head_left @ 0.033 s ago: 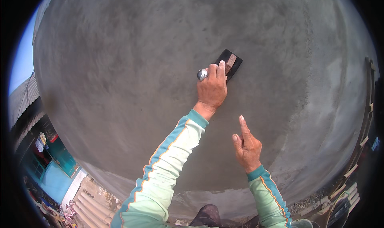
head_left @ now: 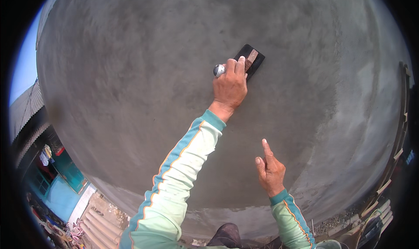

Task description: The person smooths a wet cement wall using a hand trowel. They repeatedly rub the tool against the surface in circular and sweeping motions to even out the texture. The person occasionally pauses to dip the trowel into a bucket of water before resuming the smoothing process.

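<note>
My left hand (head_left: pixel 229 85) is wrapped around the wooden handle of a plastering trowel (head_left: pixel 258 65) with a black rectangular blade. The blade lies tilted against the grey plastered wall (head_left: pixel 152 96), its lower part hidden behind my fingers. A large ring (head_left: pixel 219 70) shows on that hand. Lower and to the right, my right hand (head_left: pixel 272 174) holds nothing visible. Its index finger points up and its thumb stands apart, while the other fingers are partly hidden. That hand is in front of the wall; whether it touches the surface I cannot tell.
Wooden poles (head_left: pixel 401 131) stand along the right edge of the wall, with more poles (head_left: pixel 384 214) at the lower right. At the lower left are pale round poles (head_left: pixel 101 225) and a blue-walled house (head_left: pixel 61 201). My knee (head_left: pixel 226 236) shows at the bottom.
My left hand and the trowel have slid slightly up the wall. My right hand has dropped a little, its finger still extended.
</note>
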`<state>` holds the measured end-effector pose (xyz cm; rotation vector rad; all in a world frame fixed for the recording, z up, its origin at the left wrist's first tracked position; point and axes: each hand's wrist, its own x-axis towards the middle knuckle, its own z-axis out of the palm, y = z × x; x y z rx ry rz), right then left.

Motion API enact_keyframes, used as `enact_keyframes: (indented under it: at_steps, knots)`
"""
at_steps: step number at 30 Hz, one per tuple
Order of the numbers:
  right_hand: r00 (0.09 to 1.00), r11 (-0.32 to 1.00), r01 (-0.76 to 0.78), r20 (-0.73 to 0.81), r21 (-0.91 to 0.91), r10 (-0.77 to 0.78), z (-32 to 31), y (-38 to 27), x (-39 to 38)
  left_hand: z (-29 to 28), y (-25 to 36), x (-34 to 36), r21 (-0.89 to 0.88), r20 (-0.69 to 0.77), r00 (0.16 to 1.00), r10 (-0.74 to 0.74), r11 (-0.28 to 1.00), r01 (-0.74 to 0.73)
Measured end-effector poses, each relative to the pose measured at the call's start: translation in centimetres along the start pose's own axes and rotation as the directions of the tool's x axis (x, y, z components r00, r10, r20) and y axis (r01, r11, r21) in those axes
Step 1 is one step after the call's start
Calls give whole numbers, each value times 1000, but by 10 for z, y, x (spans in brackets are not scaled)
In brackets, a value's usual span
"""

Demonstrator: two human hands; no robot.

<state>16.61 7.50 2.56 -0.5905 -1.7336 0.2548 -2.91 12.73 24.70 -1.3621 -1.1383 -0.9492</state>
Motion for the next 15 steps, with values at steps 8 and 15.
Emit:
enact_keyframes:
  at_steps: [8,15]
  knots:
    - [607,640,-736,203,-219,768,-16,107,-298,-17,-48,208,123,-61,995,-77,989,84]
    - [264,391,-790,315,-472,912,-13,140,-398,-2,13,13,-15,34,999,21,1000,-20]
